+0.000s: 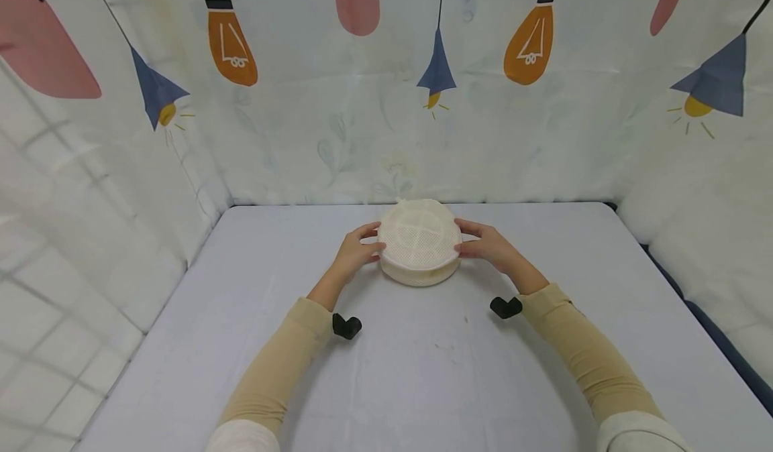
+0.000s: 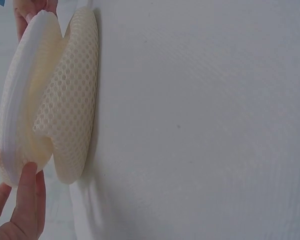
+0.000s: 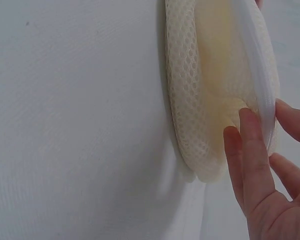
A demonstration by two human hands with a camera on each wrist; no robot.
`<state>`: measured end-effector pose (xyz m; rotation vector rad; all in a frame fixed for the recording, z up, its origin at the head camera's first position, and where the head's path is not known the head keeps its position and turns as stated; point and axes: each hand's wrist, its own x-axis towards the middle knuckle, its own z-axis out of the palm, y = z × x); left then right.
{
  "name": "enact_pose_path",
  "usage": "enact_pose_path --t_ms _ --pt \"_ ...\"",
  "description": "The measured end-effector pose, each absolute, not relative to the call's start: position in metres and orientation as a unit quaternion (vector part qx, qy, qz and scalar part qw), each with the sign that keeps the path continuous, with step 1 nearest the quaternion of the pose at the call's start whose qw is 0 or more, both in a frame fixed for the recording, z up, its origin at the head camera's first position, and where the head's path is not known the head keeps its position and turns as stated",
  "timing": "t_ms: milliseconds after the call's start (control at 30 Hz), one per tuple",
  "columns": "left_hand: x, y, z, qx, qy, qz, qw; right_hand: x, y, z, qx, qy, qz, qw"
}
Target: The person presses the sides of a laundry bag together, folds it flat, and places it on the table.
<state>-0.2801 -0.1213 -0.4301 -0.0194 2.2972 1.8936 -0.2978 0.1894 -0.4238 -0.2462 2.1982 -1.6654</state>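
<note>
A round, cream mesh laundry bag (image 1: 421, 234) sits at the far middle of the table, its top panel facing up. My left hand (image 1: 356, 252) grips its left edge, thumb on one side of the rim and fingers on the other. Opposite, my right hand (image 1: 490, 245) pinches the right edge in the same way. In the left wrist view, the white band (image 2: 16, 107) along the upper rim stands apart from the honeycomb mesh lower part (image 2: 72, 90), and the soft side wall folds inward between them. The right wrist view shows fingertips (image 3: 249, 117) pressing under the band.
The bag is on a white-covered table (image 1: 417, 371) with a few small marks. Behind it hangs a pale curtain (image 1: 290, 137) printed with lamps and bulbs. Black pieces (image 1: 346, 326) show at both wrists.
</note>
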Motion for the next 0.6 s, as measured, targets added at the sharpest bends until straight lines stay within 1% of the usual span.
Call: enact_pose_path --t_ms 333,600 --pt "-0.2797 -0.1213 -0.4323 -0.006 0.762 0.64 0.092 -0.2988 0.1893 -0.4262 -0.079 0.776 -0.596 0.192" --pt "-0.2813 -0.1224 -0.4357 -0.001 0.763 0.64 0.088 -0.2988 0.1889 -0.4293 -0.077 0.776 -0.595 0.197"
